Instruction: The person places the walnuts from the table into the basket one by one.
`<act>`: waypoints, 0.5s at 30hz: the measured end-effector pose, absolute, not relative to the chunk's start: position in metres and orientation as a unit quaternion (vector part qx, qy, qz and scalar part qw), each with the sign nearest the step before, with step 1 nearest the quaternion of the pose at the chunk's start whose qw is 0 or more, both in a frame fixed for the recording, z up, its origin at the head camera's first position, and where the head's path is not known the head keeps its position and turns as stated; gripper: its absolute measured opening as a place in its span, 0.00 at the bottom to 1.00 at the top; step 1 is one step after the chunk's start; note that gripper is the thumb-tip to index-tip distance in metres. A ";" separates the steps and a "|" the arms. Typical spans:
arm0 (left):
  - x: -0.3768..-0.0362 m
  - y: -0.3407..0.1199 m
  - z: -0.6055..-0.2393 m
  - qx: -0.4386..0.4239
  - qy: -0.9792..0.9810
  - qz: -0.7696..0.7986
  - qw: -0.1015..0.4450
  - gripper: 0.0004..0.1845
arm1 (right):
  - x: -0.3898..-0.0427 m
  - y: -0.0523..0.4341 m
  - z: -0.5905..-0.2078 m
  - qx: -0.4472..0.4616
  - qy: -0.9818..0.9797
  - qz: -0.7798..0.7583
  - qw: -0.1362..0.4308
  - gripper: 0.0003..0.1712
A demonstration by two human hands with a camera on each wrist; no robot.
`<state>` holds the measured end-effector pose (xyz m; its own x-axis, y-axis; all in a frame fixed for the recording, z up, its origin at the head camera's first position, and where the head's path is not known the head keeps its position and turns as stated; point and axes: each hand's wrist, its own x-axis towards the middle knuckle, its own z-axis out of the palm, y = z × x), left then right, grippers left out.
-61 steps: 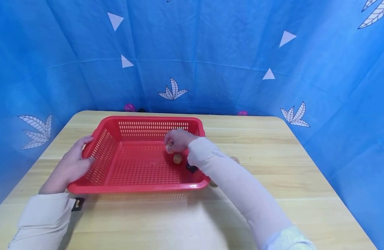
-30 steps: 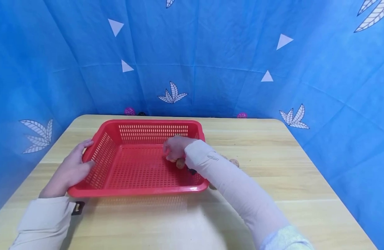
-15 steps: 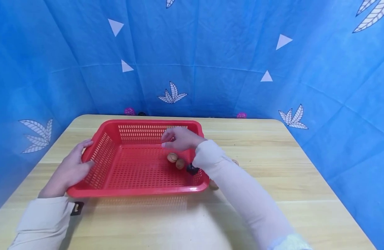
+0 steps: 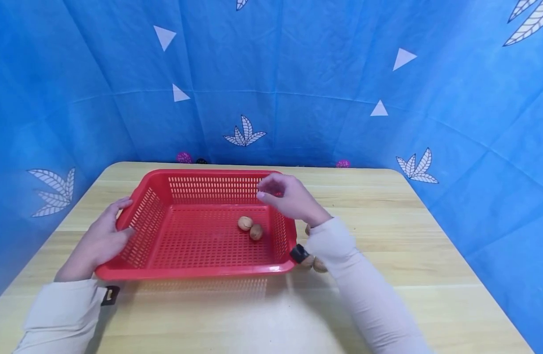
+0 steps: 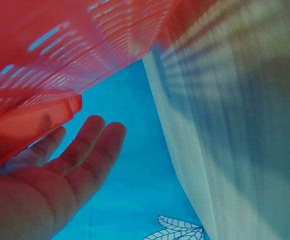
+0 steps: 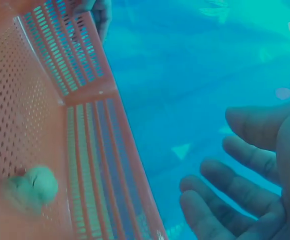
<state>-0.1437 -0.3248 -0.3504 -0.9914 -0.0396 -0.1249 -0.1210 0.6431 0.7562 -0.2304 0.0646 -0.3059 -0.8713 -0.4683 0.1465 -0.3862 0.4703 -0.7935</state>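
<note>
A red slotted basket (image 4: 196, 270) stands on the wooden table (image 4: 386, 236). Two walnuts lie side by side on its floor, one (image 4: 244, 223) slightly behind the other (image 4: 256, 232); the right wrist view shows a blurred walnut (image 6: 35, 185) too. My right hand (image 4: 271, 189) hovers over the basket's far right corner, fingers (image 6: 235, 182) relaxed and empty. My left hand (image 4: 114, 221) rests flat against the basket's left wall (image 5: 30, 125), fingers (image 5: 92, 140) straight.
More walnuts lie on the table just right of the basket: one (image 4: 307, 229) by my wrist and two (image 4: 313, 263) near the front corner, partly hidden by my sleeve. Blue cloth (image 4: 298, 98) walls in the table on three sides.
My right hand set a second walnut down beside the first, let go, then rose and drew back right to the basket's corner. The left hand stayed on the basket's side.
</note>
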 end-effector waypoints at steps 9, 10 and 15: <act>-0.143 -0.325 -0.350 -0.043 0.907 0.415 0.048 0.48 | -0.215 0.120 -0.319 -0.163 0.810 -0.563 -0.011 0.15; -0.143 -0.325 -0.350 -0.044 0.907 0.417 0.049 0.48 | -0.213 0.126 -0.321 -0.153 0.805 -0.572 -0.020 0.16; -0.142 -0.325 -0.351 -0.043 0.906 0.418 0.051 0.48 | -0.205 0.150 -0.332 -0.108 0.788 -0.603 -0.060 0.16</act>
